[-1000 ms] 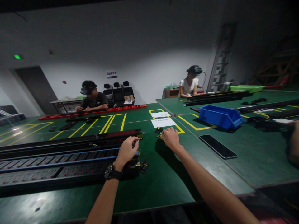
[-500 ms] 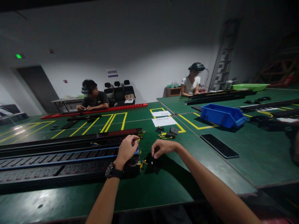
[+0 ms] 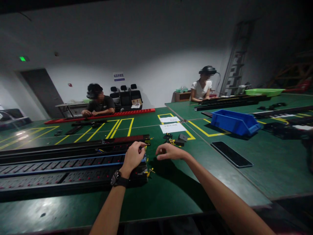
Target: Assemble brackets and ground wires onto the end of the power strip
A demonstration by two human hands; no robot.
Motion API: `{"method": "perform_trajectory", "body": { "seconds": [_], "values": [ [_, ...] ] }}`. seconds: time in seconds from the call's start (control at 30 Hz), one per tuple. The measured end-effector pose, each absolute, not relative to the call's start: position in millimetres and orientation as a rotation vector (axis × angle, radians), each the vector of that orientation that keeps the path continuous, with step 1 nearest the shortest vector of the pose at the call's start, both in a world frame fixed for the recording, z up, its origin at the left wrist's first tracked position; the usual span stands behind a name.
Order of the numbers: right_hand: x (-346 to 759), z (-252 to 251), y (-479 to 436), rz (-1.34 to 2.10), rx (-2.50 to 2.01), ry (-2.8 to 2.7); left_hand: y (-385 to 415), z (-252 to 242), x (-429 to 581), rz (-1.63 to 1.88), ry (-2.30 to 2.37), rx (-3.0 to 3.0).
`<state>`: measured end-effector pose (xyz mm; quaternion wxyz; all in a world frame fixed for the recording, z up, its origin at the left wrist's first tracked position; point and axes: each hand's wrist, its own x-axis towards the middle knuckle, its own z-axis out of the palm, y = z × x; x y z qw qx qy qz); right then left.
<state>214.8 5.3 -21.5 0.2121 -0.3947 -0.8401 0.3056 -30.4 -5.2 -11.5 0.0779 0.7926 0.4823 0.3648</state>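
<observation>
shiny green table (image 3: 146,207): right hand (image 3: 172,151) is higher now, fingers apart, so maybe free; left hand (image 3: 133,157) touches long black rails (image 3: 97,174), can't tell its grip.

Long dark power strips (image 3: 80,164) lie flat under and left of the left hand (image 3: 134,156), showing 2 red-dotted socket rows and blue edging. Yellow-sleeved wire ends (image 3: 151,171) jut beside it; small black parts (image 3: 181,138) lie just beyond the right hand (image 3: 170,152).

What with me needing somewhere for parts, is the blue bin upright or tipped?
Upright: the blue bin rests on its base on the green table, its open top facing up.
</observation>
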Motion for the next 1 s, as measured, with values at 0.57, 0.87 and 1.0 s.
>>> {"method": "perform_trajectory", "body": {
  "seconds": [0.57,0.87,1.0],
  "values": [
    [176,-41,-7,1.298,-0.548,-2.385,-4,-14,-32,1.089,1.469,2.363],
    [173,-36,-13,1.355,-0.616,-2.317,-3,-15,-32,1.082,1.475,2.368],
    [173,-42,-10,1.412,-0.639,-2.192,-2,-15,-32,1.088,1.473,2.372]
  ]
}}
